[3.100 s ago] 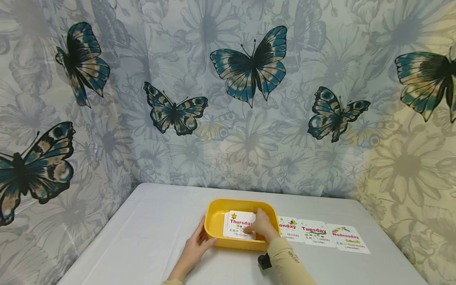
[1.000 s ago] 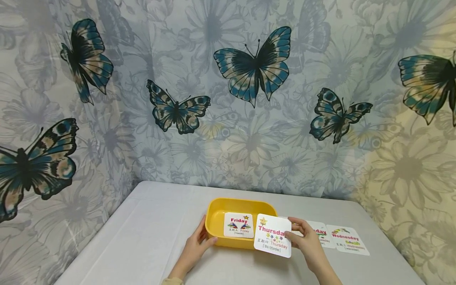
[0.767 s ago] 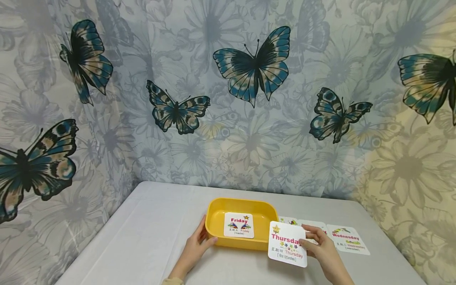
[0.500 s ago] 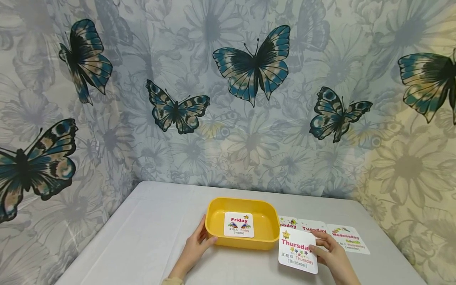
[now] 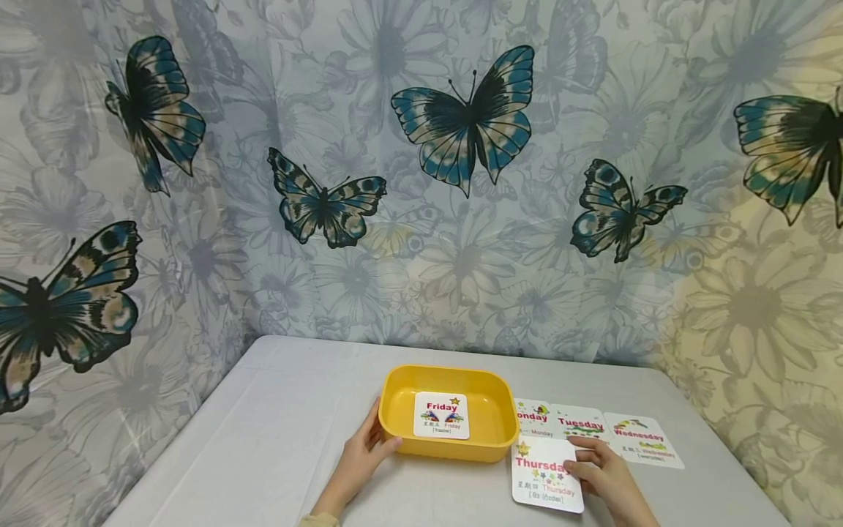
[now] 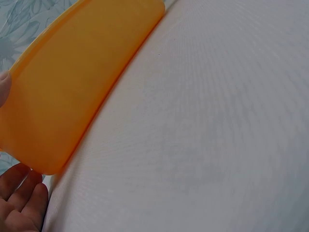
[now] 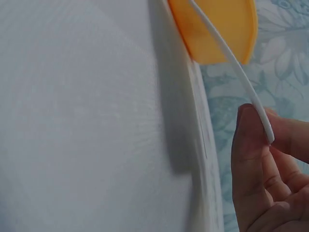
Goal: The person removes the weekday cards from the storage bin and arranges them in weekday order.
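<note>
My right hand (image 5: 606, 476) pinches the right edge of a white "Thursday" flashcard (image 5: 543, 479) between thumb and fingers. The right wrist view shows this card edge-on (image 7: 232, 58), raised above the table with a shadow below. My left hand (image 5: 358, 461) holds the left end of a yellow tray (image 5: 448, 449), thumb at the front rim and fingers round the side. Inside the tray lies a "Friday" flashcard (image 5: 441, 416). Behind the held card, "Monday" (image 5: 532, 419), "Tuesday" (image 5: 579, 421) and "Wednesday" (image 5: 644, 441) flashcards lie in a row, Monday partly hidden.
A white cloth covers the table (image 5: 296, 410). Patterned fabric walls (image 5: 421, 293) with butterflies rise behind and beside it. The tray's right end stands close to the Monday card.
My right hand has lifted the Thursday card out of the tray, uncovering the Friday card, then carried it right and toward me, lowering it. My left hand has stayed at the tray.
</note>
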Demonstrator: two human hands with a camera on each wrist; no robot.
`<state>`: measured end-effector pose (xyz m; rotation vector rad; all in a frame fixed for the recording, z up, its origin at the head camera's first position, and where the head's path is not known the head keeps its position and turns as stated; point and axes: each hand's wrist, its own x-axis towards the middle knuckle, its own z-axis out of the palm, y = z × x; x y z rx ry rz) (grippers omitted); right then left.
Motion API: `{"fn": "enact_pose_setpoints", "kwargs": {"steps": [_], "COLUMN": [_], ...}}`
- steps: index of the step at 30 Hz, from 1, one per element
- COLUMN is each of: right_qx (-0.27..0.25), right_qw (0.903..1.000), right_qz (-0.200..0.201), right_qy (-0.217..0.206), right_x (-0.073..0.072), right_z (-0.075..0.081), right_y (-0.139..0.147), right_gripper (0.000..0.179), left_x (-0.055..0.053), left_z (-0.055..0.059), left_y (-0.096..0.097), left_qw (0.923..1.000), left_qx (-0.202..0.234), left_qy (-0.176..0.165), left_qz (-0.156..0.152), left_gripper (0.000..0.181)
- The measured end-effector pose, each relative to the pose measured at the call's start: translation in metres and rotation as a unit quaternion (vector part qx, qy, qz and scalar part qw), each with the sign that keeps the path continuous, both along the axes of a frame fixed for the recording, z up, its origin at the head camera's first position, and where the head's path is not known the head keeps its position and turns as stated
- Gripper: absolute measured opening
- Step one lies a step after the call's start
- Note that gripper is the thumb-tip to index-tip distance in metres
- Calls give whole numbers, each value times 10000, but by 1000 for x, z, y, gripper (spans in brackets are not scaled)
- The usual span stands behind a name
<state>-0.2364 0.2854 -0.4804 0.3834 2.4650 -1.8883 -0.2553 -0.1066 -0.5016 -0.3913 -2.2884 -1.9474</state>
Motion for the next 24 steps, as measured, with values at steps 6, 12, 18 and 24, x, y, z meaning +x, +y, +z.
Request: {"fn": "enact_pose_setpoints", "kwargs": {"steps": [6,12,18,24], "right_qx": [286,1360,2222,2586], "right_qw": [9995,9906,9739,9647], "right_qz": [-13,84,266,313], "right_qy": [-113,141,388,381], "right_x": [-5,-8,-10,-12], "right_z": [-4,-5,-3,-2], "right_y": [0,1,-1,-6], "right_gripper": [58,53,45,43], "left_x": [5,3,-1,-17], "left_z": [8,5,-2,-28], "left_y": [0,0,-1,-3], "left_qw": [10000,10000,10000,9999], "left_qx": [-40,-6,-24,-132], "left_qy": [-10,-13,-15,-57], "left_qz": [-21,-17,-17,96], "left_gripper": [79,79,80,85]}}
